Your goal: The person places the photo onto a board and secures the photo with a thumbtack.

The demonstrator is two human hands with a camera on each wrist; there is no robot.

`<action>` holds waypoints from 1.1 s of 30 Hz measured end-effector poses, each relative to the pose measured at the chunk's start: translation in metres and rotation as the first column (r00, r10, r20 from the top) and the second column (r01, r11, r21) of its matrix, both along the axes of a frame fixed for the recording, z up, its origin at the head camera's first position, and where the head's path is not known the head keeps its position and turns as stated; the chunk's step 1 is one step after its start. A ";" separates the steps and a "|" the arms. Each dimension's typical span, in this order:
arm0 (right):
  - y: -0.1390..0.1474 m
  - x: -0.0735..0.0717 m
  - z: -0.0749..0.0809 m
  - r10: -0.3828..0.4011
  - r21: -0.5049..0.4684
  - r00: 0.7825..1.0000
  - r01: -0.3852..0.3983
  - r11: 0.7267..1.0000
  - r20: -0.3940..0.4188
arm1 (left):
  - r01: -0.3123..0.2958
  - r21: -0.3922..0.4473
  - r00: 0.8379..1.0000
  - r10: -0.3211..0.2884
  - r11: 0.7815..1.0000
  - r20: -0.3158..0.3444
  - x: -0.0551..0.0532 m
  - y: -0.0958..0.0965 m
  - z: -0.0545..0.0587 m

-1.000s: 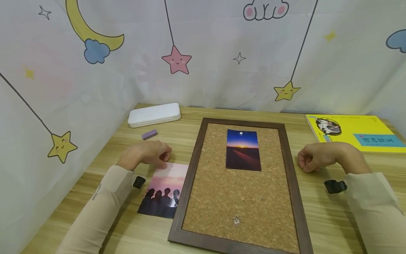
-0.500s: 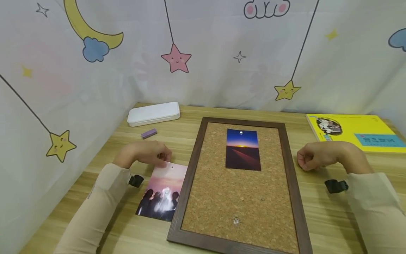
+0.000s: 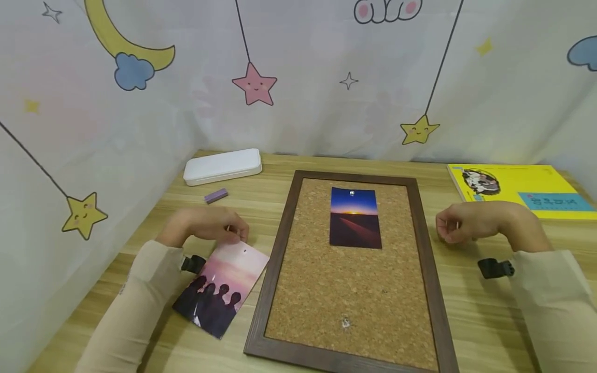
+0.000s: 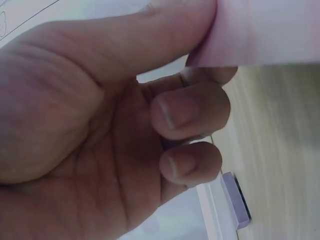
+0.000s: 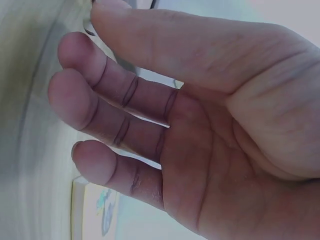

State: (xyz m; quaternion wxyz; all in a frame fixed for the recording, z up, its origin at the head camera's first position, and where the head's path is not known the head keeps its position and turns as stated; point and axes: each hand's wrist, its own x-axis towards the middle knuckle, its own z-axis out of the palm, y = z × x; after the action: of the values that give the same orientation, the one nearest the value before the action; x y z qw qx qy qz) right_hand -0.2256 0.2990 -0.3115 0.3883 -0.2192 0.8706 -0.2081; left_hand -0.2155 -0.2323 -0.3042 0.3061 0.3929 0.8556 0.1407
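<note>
My left hand (image 3: 210,224) pinches the top edge of a photo print (image 3: 219,287) showing dark silhouettes against a pink sky. A small dark hole shows near the print's top. In the left wrist view, the thumb lies along the print's pale edge, with the lower fingers curled below. Right of the corkboard (image 3: 354,290), my right hand (image 3: 473,225) is held low with thumb and index finger together. A small shiny piece (image 5: 89,27) shows at that thumb's tip; its kind is not clear. A sunset photo (image 3: 355,217) hangs on the cork by a clear pushpin (image 3: 352,193).
A small clear, shiny thing (image 3: 345,323) sits low on the cork. Behind my left hand are a purple block (image 3: 216,196) and a white case (image 3: 223,167). A yellow book (image 3: 513,186) lies at the back right, and a printed curtain (image 3: 308,124) closes off the back.
My left hand has shifted slightly left with the pink-sky print. The print has turned, its lower end swinging left and away from the board's frame. My right hand has hardly moved.
</note>
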 end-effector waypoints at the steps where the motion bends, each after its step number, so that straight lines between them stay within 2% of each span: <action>1: 0.000 0.000 0.002 0.002 -0.007 1.000 -0.002 1.000 -0.005 | -0.003 -0.002 1.000 0.003 1.000 0.003 0.000 0.000 0.001; 11: 0.002 0.004 0.007 -0.007 -0.094 1.000 0.009 0.996 0.022 | -0.019 -0.005 0.999 0.020 1.000 0.048 0.002 -0.002 0.006; 17: 0.002 0.002 0.009 -0.008 -0.101 1.000 0.009 0.995 0.003 | -0.041 0.051 0.996 0.037 0.998 0.081 0.003 0.000 0.008; 21: 0.002 0.000 0.009 -0.007 -0.133 1.000 0.007 0.991 0.005 | -0.024 0.085 0.996 0.017 0.996 0.086 0.002 0.006 0.008; 28: -0.008 -0.003 0.011 0.008 -0.171 1.000 -0.012 0.985 -0.023 | 0.053 0.085 0.998 -0.055 0.995 0.023 -0.003 0.033 0.008; 33: -0.023 -0.005 0.015 0.032 -0.205 0.998 -0.041 0.978 -0.051 | 0.109 0.102 0.993 -0.113 0.989 0.038 -0.007 0.066 0.008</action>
State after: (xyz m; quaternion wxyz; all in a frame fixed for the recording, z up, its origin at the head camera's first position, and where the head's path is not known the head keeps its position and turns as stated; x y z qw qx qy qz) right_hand -0.2307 0.2764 -0.2970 0.3465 -0.2790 0.8492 -0.2845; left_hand -0.2222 -0.1665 -0.2959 0.3122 0.4517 0.8173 0.1747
